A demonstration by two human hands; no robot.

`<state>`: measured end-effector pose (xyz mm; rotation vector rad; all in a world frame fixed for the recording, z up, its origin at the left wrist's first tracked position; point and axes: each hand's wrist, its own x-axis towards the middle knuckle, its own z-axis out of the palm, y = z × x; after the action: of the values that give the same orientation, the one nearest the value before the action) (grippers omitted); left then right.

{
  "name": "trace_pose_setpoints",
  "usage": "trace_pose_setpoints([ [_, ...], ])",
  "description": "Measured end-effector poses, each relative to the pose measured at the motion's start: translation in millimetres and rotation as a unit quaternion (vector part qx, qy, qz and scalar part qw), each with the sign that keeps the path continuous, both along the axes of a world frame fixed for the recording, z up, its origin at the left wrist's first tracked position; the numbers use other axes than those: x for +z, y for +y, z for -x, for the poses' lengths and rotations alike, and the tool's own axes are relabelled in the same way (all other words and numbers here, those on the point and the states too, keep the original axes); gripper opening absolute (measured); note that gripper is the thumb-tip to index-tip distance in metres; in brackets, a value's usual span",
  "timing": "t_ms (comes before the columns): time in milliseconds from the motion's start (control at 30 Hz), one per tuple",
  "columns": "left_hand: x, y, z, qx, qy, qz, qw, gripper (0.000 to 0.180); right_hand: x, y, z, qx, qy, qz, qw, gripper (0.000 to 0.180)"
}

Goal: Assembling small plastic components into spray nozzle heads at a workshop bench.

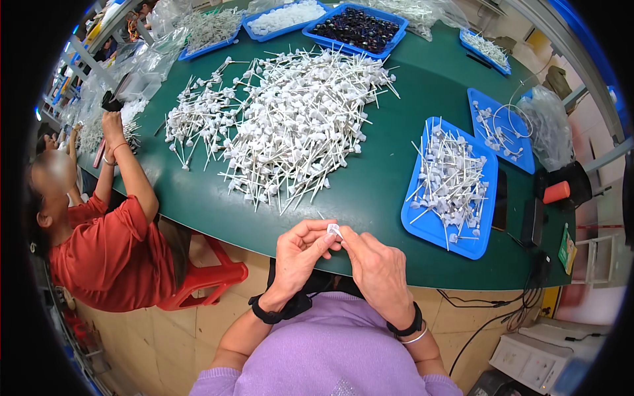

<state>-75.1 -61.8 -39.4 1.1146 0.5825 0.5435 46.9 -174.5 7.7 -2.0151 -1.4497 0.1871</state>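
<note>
My left hand (298, 254) and my right hand (375, 264) meet over the table's near edge. Between their fingertips is a small white plastic piece (333, 229), with a thin stem like those in the pile. The left thumb and fingers pinch one side of it. From the right, my other fingers press on it too, and they hide part of it. Just beyond lies a large heap of white plastic pieces with thin stems (297, 125). To the right, a blue tray (422, 224) holds more stemmed white pieces (452, 175).
Along the far edge stand blue trays, one with dark shiny parts (356, 30), another with white parts (285, 18). A smaller blue tray (515, 148) lies at the right, near a clear plastic bag (551, 125). A co-worker in red (112, 257) sits at left on a red stool (211, 277).
</note>
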Motion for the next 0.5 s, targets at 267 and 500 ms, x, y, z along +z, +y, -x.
trace_pose_setpoints([
  [267,-1.9,-8.5,-3.1,0.021,-0.006,0.002,1.000,0.025,-0.4,-2.8,3.0,-0.009,0.017,0.021,1.000,0.032],
  [500,-1.1,-7.6,-4.3,0.015,-0.017,0.016,1.000,0.024,4.1,-3.6,0.3,-0.001,0.017,0.012,1.000,0.028],
])
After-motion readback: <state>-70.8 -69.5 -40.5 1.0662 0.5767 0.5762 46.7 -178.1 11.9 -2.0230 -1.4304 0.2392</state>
